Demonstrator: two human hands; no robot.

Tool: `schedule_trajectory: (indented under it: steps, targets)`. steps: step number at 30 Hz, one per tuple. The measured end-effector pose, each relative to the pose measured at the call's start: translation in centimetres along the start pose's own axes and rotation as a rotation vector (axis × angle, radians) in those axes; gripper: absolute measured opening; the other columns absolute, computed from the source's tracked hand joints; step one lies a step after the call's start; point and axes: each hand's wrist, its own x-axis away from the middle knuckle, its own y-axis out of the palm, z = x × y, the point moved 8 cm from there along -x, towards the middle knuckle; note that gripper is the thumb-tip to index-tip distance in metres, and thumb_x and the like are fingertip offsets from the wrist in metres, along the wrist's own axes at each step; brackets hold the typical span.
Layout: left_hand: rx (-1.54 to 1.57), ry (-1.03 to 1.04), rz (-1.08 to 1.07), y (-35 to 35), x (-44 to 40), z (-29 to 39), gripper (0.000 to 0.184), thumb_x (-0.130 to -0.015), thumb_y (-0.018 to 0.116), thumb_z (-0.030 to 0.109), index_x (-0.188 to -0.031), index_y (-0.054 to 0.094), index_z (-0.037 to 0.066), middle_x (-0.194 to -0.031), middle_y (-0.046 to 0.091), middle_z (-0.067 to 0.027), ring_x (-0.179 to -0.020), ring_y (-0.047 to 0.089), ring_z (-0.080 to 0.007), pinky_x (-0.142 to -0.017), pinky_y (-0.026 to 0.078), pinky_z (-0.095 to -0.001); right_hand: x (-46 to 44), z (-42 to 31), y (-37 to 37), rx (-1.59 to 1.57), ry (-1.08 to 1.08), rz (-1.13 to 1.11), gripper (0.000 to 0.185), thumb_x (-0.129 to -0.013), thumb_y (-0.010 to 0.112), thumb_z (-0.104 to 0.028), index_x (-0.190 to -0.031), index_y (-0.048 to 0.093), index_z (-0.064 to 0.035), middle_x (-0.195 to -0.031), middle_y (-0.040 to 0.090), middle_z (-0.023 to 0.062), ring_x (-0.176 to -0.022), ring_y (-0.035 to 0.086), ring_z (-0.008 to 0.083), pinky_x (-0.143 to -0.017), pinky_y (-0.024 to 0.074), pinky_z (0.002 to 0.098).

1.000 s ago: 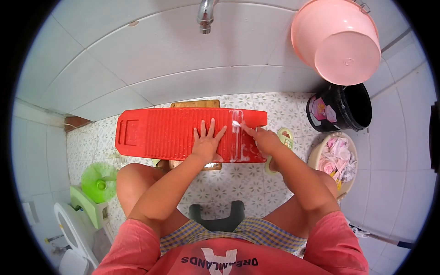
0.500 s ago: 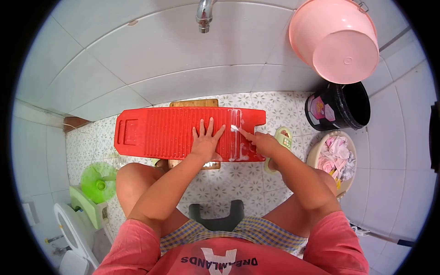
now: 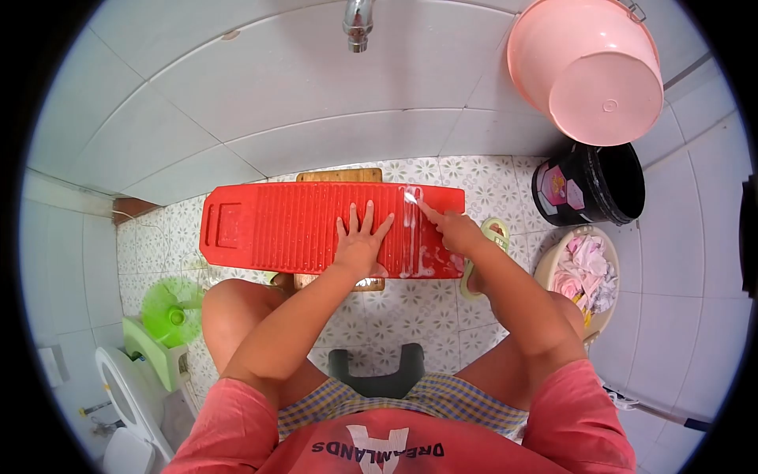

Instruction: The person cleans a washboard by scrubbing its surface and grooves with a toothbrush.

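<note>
A red ridged washboard [image 3: 276, 225] lies crosswise before me, with white foam [image 3: 411, 245] streaked along the grooves of its right part. My left hand [image 3: 360, 249] rests flat on the ridges, fingers spread, holding nothing. Over the foamy end, my right hand [image 3: 456, 231] is closed with its forefinger stretched forward. A small white tip or clump of foam [image 3: 410, 199] shows just past that finger, near the board's far edge. Whatever is inside the fist is hidden.
Under the board stands a wooden stool [image 3: 339, 175]. A metal tap [image 3: 358, 31] juts from the wall. To the right are a pink basin [image 3: 584, 71], a black bucket [image 3: 564, 189] and a tub of clothes [image 3: 608, 312]. A green brush [image 3: 171, 312] and toilet [image 3: 126, 387] are at left.
My right hand has slid toward the board's far edge, along the foamy grooves. The white streaks reach more of the board's width. My left hand stays in place; the view has shifted slightly.
</note>
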Motion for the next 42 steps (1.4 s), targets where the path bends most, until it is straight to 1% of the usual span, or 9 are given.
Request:
schedule_trajectory:
  steps: [5,9,17,21,24,26,30,35,42]
  targets:
    - [0.007,-0.004,-0.002,0.0,0.0,-0.1,0.121,-0.055,0.085,0.040,-0.149,0.011,0.028,-0.155,0.003,-0.0185,-0.140,0.005,-0.0449,-0.110,0.015,-0.0602,3.3,-1.5,1.1,0.026,-0.075,-0.195,0.084,-0.082,0.053,-0.003,-0.149,0.011,-0.0331,-0.108,0.058,0.0191,-0.094,0.062,0.0351,-0.080,0.0512,0.0427]
    - [0.021,-0.001,0.003,0.0,-0.1,-0.1,0.121,-0.055,0.086,0.040,-0.149,0.012,0.028,-0.155,0.003,-0.0185,-0.140,0.005,-0.0450,-0.110,0.014,-0.0603,3.1,-1.6,1.3,-0.003,-0.078,-0.203,0.085,-0.081,0.054,-0.003,-0.149,0.011,-0.0314,-0.107,0.058,0.0202,-0.094,0.061,0.0360,-0.080,0.0514,0.0423]
    - [0.015,0.004,0.007,0.0,0.0,-0.1,0.121,-0.055,0.086,0.040,-0.149,0.012,0.028,-0.155,0.003,-0.0194,-0.140,0.005,-0.0454,-0.110,0.015,-0.0610,-0.7,-0.4,-0.1,0.007,-0.051,0.038,0.094,-0.075,0.056,0.005,-0.149,0.009,-0.0306,-0.111,0.056,0.0244,-0.094,0.061,0.0390,-0.079,0.0513,0.0440]
    - [0.014,0.001,0.005,0.0,0.0,0.0,0.120,-0.055,0.086,0.040,-0.149,0.011,0.028,-0.155,0.003,-0.0191,-0.140,0.005,-0.0451,-0.110,0.014,-0.0608,-0.5,-0.4,-0.1,-0.026,-0.023,0.017,0.093,-0.075,0.055,0.006,-0.148,0.010,-0.0302,-0.112,0.056,0.0244,-0.094,0.061,0.0391,-0.079,0.0508,0.0449]
    - [0.013,-0.002,-0.001,0.1,0.0,0.0,0.120,-0.055,0.086,0.040,-0.149,0.011,0.028,-0.155,0.003,-0.0186,-0.141,0.005,-0.0446,-0.110,0.014,-0.0604,0.7,-0.8,0.9,-0.082,-0.017,-0.115,0.089,-0.077,0.054,0.004,-0.148,0.013,-0.0297,-0.110,0.056,0.0236,-0.094,0.061,0.0383,-0.080,0.0506,0.0443]
    - [0.012,-0.010,-0.004,0.1,0.0,-0.2,0.121,-0.055,0.086,0.040,-0.149,0.012,0.029,-0.155,0.002,-0.0182,-0.141,0.004,-0.0442,-0.110,0.014,-0.0601,1.5,-0.9,1.7,-0.081,-0.092,-0.147,0.087,-0.077,0.056,0.002,-0.148,0.016,-0.0289,-0.112,0.055,0.0238,-0.095,0.060,0.0370,-0.081,0.0501,0.0443]
    - [0.007,-0.013,-0.013,0.1,-0.1,-0.1,0.121,-0.055,0.086,0.040,-0.149,0.012,0.029,-0.155,0.002,-0.0180,-0.141,0.004,-0.0442,-0.110,0.014,-0.0601,2.2,-1.1,1.3,-0.119,-0.130,-0.129,0.087,-0.077,0.057,0.002,-0.148,0.017,-0.0289,-0.117,0.052,0.0244,-0.096,0.060,0.0372,-0.082,0.0497,0.0443]
    - [0.007,-0.006,0.003,0.2,-0.1,-0.1,0.121,-0.055,0.086,0.041,-0.149,0.011,0.029,-0.155,0.002,-0.0179,-0.141,0.004,-0.0440,-0.110,0.014,-0.0602,0.9,-1.2,-1.1,0.019,-0.009,0.044,0.078,-0.081,0.049,0.000,-0.147,0.021,-0.0296,-0.121,0.050,0.0236,-0.098,0.059,0.0400,-0.086,0.0486,0.0439]
    - [0.005,-0.007,-0.004,0.1,0.0,0.0,0.121,-0.055,0.085,0.040,-0.149,0.011,0.029,-0.155,0.002,-0.0178,-0.141,0.004,-0.0440,-0.110,0.014,-0.0599,0.6,-1.5,-1.3,0.051,-0.023,0.022,0.073,-0.082,0.049,-0.005,-0.146,0.025,-0.0287,-0.114,0.057,0.0216,-0.098,0.060,0.0384,-0.085,0.0486,0.0442]
